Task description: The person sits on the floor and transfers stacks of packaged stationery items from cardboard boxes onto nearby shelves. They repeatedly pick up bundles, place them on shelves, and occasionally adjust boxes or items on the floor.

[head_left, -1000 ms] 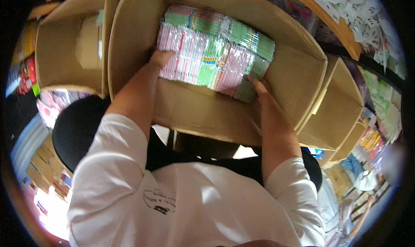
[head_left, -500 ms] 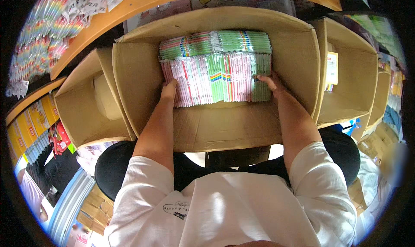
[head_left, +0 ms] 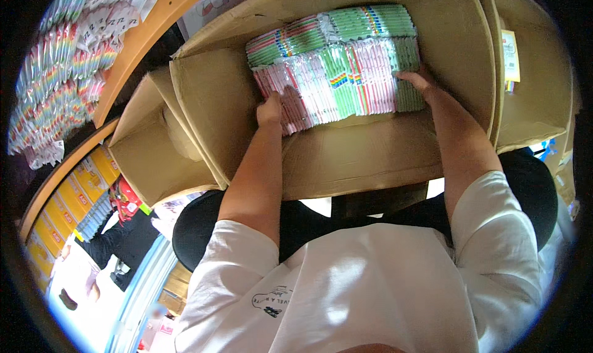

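Observation:
In front of me an open cardboard box [head_left: 364, 158] holds thin plastic-wrapped packets standing on edge in two rows. The near row of packets [head_left: 338, 84] is mostly pink and white, with green ones in the middle and at the right end. Behind it lies a mostly green row [head_left: 346, 34] with rainbow bands. My left hand [head_left: 270, 109] is closed against the near row's left end, its thumb on top. At the opposite end my right hand [head_left: 418, 81] presses the green packets, thumb on the front and other fingers hidden. Together they squeeze the row from both sides.
Cardboard boxes flank this one, at left [head_left: 154, 143] and at right [head_left: 534, 93], the latter with a yellow-and-white package [head_left: 510, 56]. Rainbow-striped packets [head_left: 62, 81] pile up on the orange-edged table [head_left: 139, 41] at far left. Yellow boxes [head_left: 74, 201] sit below. Another person [head_left: 80, 279] is at lower left.
The whole view has shifted and tilted, so the box appears farther right, higher and turned. Both hands keep their places at the ends of the near row.

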Demonstrator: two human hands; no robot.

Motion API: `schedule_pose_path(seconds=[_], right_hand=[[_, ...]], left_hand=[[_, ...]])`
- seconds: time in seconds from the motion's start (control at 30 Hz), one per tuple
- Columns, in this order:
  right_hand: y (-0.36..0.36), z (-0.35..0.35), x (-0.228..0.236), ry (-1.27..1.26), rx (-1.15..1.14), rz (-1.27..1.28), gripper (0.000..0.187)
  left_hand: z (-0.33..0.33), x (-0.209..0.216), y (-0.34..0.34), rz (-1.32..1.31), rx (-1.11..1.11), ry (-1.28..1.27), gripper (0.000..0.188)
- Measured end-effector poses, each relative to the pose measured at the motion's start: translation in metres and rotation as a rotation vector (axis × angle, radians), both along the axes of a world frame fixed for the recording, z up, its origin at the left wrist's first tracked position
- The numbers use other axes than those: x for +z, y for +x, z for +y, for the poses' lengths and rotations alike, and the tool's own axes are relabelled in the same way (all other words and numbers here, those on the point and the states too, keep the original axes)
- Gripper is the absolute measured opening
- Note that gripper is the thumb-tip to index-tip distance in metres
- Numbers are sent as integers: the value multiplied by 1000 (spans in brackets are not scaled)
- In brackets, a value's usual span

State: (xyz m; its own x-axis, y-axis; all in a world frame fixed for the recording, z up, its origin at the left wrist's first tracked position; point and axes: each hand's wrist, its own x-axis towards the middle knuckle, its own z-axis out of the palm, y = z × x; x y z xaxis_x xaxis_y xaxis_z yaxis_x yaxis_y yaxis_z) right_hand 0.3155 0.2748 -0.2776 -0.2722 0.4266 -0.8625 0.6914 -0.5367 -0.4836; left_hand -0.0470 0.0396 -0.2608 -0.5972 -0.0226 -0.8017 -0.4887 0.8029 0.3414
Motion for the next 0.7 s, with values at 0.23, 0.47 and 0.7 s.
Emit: schedule_pose_path(seconds=[0.23, 0.47, 0.7], right_hand=[[0, 4, 14, 78, 8, -16, 74], [19, 5, -27, 81, -22, 51, 72], [15, 0, -30, -239, -325, 158, 73]], left_hand=[[-33, -66, -16, -137, -97, -4, 72], [-28, -26, -7, -190, -245, 20, 63], [-40, -57, -26, -410, 31, 370, 64]])
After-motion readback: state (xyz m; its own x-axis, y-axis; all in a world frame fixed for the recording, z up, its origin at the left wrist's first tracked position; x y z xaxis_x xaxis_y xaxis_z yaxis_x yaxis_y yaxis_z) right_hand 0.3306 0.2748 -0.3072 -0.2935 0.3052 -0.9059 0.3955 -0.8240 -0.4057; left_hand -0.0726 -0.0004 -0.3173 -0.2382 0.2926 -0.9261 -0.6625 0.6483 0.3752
